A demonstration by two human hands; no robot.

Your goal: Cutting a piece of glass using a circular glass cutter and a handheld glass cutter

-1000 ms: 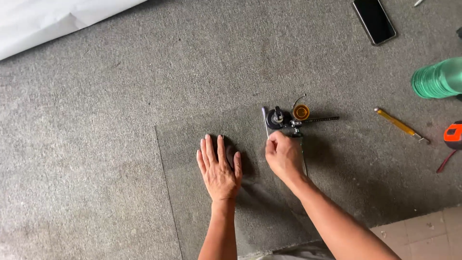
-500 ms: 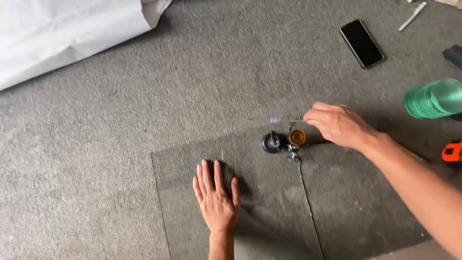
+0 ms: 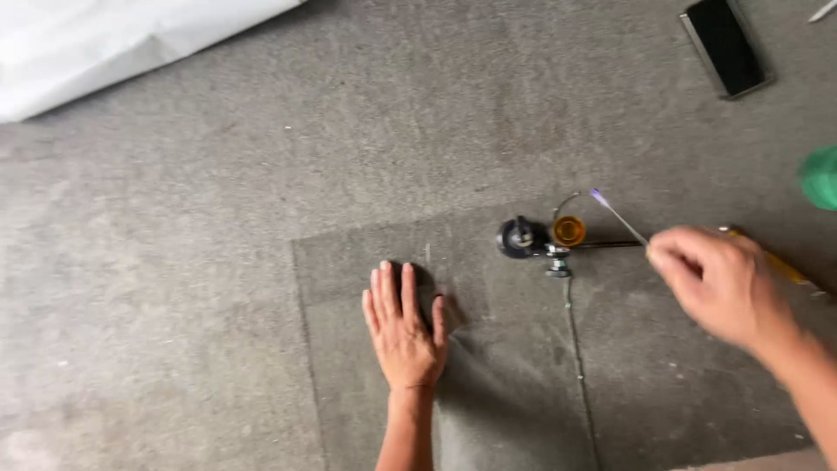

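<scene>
Glass sheet (image 3: 506,384): clear, smooth, faintly glossy
Carpet (image 3: 174,262): grey, rough, matt pile
Cutting tool (image 3: 545,240): dark metal, black rubbery cup, amber translucent plastic
Phone (image 3: 725,44): glossy black screen
White sheet (image 3: 113,39): smooth, creased, slightly shiny

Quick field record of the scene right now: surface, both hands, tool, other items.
surface: grey carpet under a glass sheet
left hand: flat on the glass, fingers spread
right hand: blurred, beside the tool's thin rod; grip unclear
tool: glass cutter with black knob and amber cup, on the glass
other items: phone, white sheet, green object
</scene>
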